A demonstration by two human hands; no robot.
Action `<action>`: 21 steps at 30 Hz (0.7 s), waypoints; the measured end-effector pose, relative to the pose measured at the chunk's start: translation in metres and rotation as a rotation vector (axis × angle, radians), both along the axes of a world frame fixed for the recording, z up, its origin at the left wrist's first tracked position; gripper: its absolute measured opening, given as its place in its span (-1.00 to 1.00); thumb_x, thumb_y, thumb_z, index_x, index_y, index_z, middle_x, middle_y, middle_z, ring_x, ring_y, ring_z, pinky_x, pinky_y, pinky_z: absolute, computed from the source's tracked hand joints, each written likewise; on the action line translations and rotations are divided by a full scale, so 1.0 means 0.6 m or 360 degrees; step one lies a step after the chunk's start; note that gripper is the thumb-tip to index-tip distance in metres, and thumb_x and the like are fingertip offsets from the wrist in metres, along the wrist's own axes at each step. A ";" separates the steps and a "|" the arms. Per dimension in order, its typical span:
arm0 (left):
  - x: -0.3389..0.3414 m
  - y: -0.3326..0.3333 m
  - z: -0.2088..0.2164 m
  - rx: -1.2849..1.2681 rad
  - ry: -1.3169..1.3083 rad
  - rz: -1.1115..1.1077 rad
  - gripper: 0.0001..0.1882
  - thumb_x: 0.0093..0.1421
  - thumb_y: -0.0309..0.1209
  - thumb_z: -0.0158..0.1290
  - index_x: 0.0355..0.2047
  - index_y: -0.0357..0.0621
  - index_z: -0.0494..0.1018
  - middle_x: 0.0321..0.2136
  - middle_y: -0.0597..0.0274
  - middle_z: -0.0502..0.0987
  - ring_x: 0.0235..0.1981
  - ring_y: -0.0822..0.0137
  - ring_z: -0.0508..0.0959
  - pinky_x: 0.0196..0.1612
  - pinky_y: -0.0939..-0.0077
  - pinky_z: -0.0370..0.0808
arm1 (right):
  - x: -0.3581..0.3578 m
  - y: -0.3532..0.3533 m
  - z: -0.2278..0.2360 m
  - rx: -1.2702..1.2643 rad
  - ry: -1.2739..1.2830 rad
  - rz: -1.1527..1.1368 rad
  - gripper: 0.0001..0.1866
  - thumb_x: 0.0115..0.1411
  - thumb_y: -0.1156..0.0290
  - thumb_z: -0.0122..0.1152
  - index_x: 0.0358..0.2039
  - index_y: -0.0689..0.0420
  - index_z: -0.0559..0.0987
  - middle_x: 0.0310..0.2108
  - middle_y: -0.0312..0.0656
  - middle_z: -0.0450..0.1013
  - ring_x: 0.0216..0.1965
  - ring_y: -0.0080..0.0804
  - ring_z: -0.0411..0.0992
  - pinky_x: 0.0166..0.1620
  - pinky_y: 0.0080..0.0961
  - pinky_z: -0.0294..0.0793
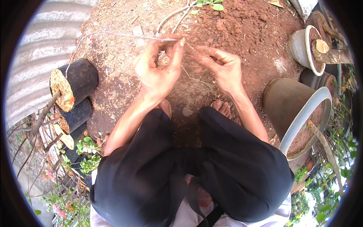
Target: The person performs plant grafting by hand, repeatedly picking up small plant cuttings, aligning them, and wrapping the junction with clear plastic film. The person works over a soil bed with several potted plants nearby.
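Head view: left hand [157,68] at upper centre, fingers pinching a thin twig [124,35] and cupping soil; right hand [223,68] beside it, fingers loosely curled, empty. Right-side pots [298,117] hold soil and cut stems; left black bags [77,81] hold soil.

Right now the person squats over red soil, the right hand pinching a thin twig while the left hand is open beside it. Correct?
Not quite. In the head view the left hand pinches the thin twig; the right hand is open beside it. The squat over red soil holds.

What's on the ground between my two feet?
In the head view, between the left foot and the right foot lies reddish soil scattered with sawdust, plus one small pale scrap.
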State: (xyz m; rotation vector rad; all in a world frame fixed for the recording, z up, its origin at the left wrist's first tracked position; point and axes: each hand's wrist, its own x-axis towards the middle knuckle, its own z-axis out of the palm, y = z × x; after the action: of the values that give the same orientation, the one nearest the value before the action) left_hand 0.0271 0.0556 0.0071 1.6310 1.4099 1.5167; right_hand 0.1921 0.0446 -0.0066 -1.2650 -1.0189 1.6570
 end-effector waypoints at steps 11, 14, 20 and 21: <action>-0.019 0.003 0.006 -0.0182 -0.0095 0.0077 -0.85 0.06 -0.64 0.16 -0.31 -0.33 0.51 -0.48 0.24 0.57 -0.47 0.60 0.48 -0.36 0.75 0.43 | 0.110 0.081 -0.095 0.0711 -0.1724 -0.0416 -0.63 0.11 0.32 0.25 -0.09 0.20 0.54 -0.08 0.05 0.46 -0.01 -0.15 0.42 0.05 -0.21 0.40; -0.016 0.002 0.006 -0.0250 -0.0094 0.0085 -0.85 0.06 -0.63 0.17 -0.32 -0.33 0.51 -0.48 0.23 0.57 -0.45 0.59 0.49 -0.35 0.75 0.44 | 0.132 0.113 -0.148 0.0929 -0.1984 -0.0439 -0.63 0.09 0.39 0.25 -0.07 0.21 0.53 -0.07 0.07 0.45 -0.02 -0.10 0.41 0.06 -0.23 0.40; -0.022 0.000 0.012 -0.0249 -0.0074 0.0094 -0.85 0.07 -0.63 0.17 -0.32 -0.33 0.50 -0.47 0.23 0.57 -0.44 0.59 0.50 -0.32 0.74 0.44 | 0.150 0.130 -0.167 0.1042 -0.1774 -0.0339 -0.65 0.05 0.56 0.24 -0.09 0.20 0.55 -0.15 0.02 0.51 -0.09 -0.17 0.48 -0.03 -0.38 0.49; -0.024 -0.001 0.012 -0.0253 -0.0065 0.0095 -0.85 0.07 -0.62 0.17 -0.32 -0.33 0.50 -0.47 0.23 0.57 -0.44 0.59 0.50 -0.32 0.74 0.44 | 0.149 0.124 -0.159 0.1020 -0.1712 -0.0398 -0.67 0.02 0.58 0.27 -0.14 0.23 0.56 -0.18 0.03 0.51 -0.14 -0.17 0.51 -0.08 -0.38 0.51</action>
State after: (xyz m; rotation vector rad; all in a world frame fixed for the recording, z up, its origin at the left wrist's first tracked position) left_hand 0.0127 0.0551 0.0144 1.4668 1.5280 1.4228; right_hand 0.2818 0.1190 -0.1022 -1.7081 -1.7176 0.2800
